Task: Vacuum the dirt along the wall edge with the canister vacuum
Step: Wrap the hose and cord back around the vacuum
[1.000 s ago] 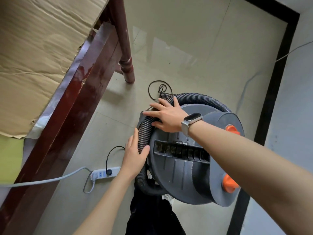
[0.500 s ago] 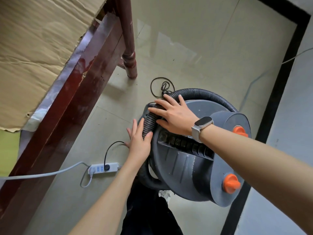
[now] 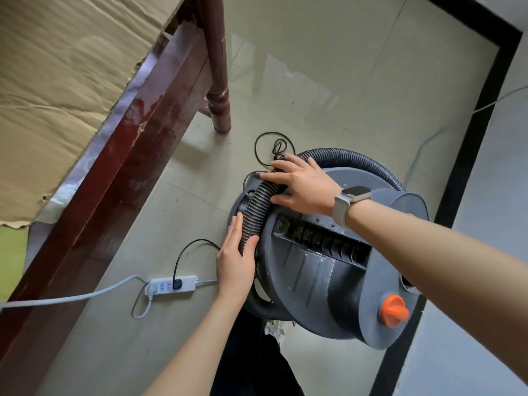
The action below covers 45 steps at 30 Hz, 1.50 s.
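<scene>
Canister vacuum (image 3: 328, 270) sits lower right of centre in the frame, on the floor (image 3: 328, 81) close to the black baseboard (image 3: 468, 144). Grey plastic drum lid, round, with moulded ribs and a long recessed slot with dark vanes across the top. Surface looks dusty and scuffed. One orange knob (image 3: 393, 310) visible at the lower right rim. One black corrugated hose (image 3: 357, 158) loops around the lid's upper edge and comes down the left side, where the ridges look brownish with dirt.

My left hand (image 3: 235, 261) lies flat along the hose on the left side of the drum, fingers straight, thumb pressed against the ridges, not wrapped. My right hand (image 3: 303, 185) rests on top of the hose at the lid's upper left, fingers spread and extended, pressing rather than gripping. One watch (image 3: 347, 201) with a light band on that wrist.

One white power strip (image 3: 171, 285) lower centre-left, one black plug in it, grey cable (image 3: 71, 297) running off to the left edge. One thin black cord (image 3: 271, 147) coiled loosely on the floor above the vacuum.

Floor is glossy pale tile. Upper left: dark red lacquered wooden frame (image 3: 137, 155) with one turned leg (image 3: 218, 81), creased brown cardboard (image 3: 65, 81) over it.
</scene>
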### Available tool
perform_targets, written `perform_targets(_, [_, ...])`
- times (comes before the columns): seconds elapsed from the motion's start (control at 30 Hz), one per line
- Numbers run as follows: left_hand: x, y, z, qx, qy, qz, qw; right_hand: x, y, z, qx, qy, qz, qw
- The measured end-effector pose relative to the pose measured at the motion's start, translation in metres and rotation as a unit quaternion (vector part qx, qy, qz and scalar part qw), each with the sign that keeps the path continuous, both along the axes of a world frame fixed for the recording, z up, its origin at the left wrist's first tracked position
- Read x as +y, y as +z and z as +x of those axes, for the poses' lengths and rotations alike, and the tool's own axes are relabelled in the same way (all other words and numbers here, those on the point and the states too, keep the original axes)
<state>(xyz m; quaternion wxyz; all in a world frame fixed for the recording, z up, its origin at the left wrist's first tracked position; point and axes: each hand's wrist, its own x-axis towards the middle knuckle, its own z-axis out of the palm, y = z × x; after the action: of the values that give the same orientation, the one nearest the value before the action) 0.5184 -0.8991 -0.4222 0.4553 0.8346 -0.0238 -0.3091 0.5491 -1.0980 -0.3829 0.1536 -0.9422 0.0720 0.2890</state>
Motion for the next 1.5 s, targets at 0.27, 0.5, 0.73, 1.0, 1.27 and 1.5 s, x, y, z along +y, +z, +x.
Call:
perform_targets(0.27, [-0.003,-0.005,0.003,0.062,0.065,-0.023,0.996,0.041,0.002,-0.018,0.019,-0.058,-0.104,0.993])
perform_targets(0.5, [-0.01,-0.007,0.014,0.165,0.109,-0.032,0.98,0.035,-0.007,0.021,0.129,-0.096,-0.043,0.986])
perform_targets(0.73, [-0.012,-0.022,0.019,0.137,0.031,0.047,0.989,0.035,-0.03,0.025,0.137,-0.073,-0.078,0.985])
perform_targets(1.0, [0.001,-0.015,0.03,0.034,-0.11,0.125,0.985,0.052,-0.01,-0.008,0.058,-0.063,-0.084,0.993])
perform_targets(1.27, [0.065,0.013,0.016,-0.155,-0.257,0.282,0.911,0.121,0.018,-0.075,-0.068,-0.044,-0.148,0.986])
perform_targets(1.5, [0.168,0.002,-0.07,-0.118,-0.291,0.335,0.888,0.242,-0.005,-0.184,-0.096,-0.066,-0.078,0.99])
